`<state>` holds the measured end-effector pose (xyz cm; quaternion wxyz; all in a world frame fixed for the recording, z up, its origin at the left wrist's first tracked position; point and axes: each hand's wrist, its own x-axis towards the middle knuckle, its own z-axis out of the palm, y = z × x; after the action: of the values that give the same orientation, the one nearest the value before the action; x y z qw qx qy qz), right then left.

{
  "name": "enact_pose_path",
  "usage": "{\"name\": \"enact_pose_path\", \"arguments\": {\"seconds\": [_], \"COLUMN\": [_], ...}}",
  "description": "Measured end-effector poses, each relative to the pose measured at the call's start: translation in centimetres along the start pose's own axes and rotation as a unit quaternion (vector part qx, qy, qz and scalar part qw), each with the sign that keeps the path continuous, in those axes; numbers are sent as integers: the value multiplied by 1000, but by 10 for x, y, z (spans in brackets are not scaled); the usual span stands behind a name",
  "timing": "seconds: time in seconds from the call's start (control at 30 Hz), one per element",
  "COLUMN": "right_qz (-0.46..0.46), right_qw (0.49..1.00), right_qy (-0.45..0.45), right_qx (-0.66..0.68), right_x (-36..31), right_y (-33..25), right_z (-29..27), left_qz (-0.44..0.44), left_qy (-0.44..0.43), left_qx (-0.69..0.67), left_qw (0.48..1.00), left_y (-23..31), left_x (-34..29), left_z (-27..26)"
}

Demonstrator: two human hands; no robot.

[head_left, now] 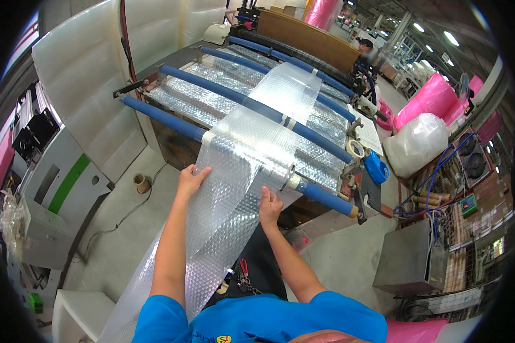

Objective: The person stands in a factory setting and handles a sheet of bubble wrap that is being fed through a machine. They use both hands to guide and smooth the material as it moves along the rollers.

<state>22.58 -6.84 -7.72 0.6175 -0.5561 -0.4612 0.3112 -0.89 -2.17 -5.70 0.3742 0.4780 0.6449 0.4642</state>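
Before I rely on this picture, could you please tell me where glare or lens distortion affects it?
Head view: glare whitens patches of the bubble wrap; head view, centre: the left hand and right hand show no obvious motion blur; head view, left: the fisheye lens bows the edges of the pale machine casing; head view, upper right: a ceiling light burns out to white.

The left hand (193,180) gripped the left edge of the bubble wrap (229,197); the right hand (270,207) was at the opposite edge, fingers curled and thumb up. The wrap passed over blue rollers (161,119), above silvery sheeting (320,156), and trailed toward the lower left. A cardboard tube (142,186) stood on the floor (116,207). To the right were a white bag (419,146) and pink rolls (426,106), with a co-worker (365,48) farther back.
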Motion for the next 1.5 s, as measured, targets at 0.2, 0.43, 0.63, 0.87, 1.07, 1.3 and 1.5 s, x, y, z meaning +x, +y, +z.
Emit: {"name": "enact_pose_path", "arguments": {"seconds": [0.2,0.43,0.63,0.87,1.07,1.3,1.5], "right_qz": [17,104,187,90,56,25,58], "right_qw": [1000,986,960,984,979,964,974], "right_qy": [9,-124,-161,-151,-129,-125,-110], "right_qx": [-8,-43,132,-27,-148,-235,-188], "right_x": [-24,-91,-106,-99,-55,-56,-70], "right_y": [5,-4,-104,-17,61,55,51], "right_z": [6,-10,-16,-15,-17,-17,-17], "left_qz": [-3,-18,29,-12,50,76,36], "left_qy": [-17,7,26,62,129,197,173], "left_qx": [48,48,30,111,208,188,101], "left_qw": [999,999,999,992,968,959,979], "left_y": [-6,-26,67,-25,-74,-90,-82], "left_x": [-24,-82,-105,-87,-61,-55,-67], "left_z": [-9,-41,-95,-46,15,27,10]}}
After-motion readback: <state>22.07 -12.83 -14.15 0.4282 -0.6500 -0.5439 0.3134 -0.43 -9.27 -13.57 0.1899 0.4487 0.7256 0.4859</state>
